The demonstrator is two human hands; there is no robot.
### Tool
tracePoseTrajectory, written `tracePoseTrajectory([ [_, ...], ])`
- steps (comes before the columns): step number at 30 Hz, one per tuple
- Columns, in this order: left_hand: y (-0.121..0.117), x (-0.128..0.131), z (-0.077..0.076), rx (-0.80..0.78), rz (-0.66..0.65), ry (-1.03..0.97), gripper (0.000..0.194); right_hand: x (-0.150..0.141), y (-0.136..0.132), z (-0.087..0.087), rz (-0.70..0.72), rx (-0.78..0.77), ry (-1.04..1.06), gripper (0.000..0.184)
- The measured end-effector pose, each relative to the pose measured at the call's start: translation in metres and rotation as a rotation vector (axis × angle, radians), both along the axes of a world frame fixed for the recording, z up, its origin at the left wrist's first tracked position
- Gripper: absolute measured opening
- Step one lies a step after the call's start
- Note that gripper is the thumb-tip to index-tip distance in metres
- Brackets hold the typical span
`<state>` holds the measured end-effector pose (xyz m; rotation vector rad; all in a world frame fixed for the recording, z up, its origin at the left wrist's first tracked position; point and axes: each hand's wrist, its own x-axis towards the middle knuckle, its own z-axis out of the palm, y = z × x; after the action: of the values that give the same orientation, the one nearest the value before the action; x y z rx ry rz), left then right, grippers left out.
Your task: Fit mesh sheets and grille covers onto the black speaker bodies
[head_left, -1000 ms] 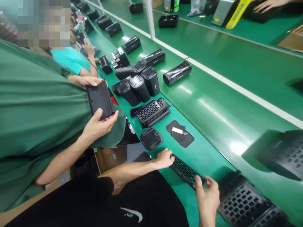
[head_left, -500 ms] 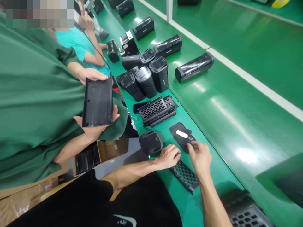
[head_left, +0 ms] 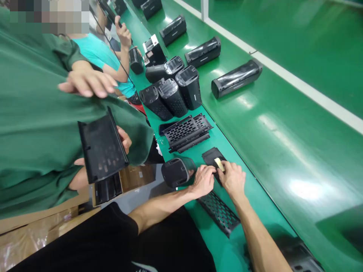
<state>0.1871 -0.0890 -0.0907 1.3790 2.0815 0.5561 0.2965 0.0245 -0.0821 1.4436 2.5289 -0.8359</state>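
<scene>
A pale yellow strip [head_left: 218, 163] is pinched at the fingertips of the right grip [head_left: 234, 179], over dark sheets [head_left: 211, 155] on the table [head_left: 261, 202]. The left grip [head_left: 203, 181] is placed just beside; whether anything is pinched there cannot be told. A perforated panel [head_left: 219, 213] is seen nearby.

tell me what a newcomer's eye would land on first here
Probably the pale yellow strip in the right hand, over dark sheets, the left hand close beside. Next, the dark panel in a co-worker's hand at left, then black housings lined along the green surface.
</scene>
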Motion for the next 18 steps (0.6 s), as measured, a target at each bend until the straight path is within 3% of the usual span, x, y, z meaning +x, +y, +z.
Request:
tracePoseTrajectory([
  [6,0.010,0.001,0.004,-0.079,0.126,-0.001,0.028,0.023,0.010,0.008,-0.334,-0.093,0.099,0.035],
  [8,0.014,0.004,0.005,-0.103,0.181,-0.020,0.028,0.031,0.004,0.012,-0.374,-0.105,0.063,0.037],
  [13,0.021,0.009,0.003,-0.084,0.349,-0.101,0.031,0.013,-0.023,0.015,-0.250,-0.218,-0.031,0.035],
  [15,0.023,0.009,0.002,-0.081,0.409,-0.154,0.031,0.003,-0.024,0.014,-0.184,-0.224,-0.131,0.041],
  [18,0.026,0.008,0.000,-0.108,0.412,-0.164,0.032,0.003,-0.016,0.011,-0.132,-0.194,-0.180,0.034],
])
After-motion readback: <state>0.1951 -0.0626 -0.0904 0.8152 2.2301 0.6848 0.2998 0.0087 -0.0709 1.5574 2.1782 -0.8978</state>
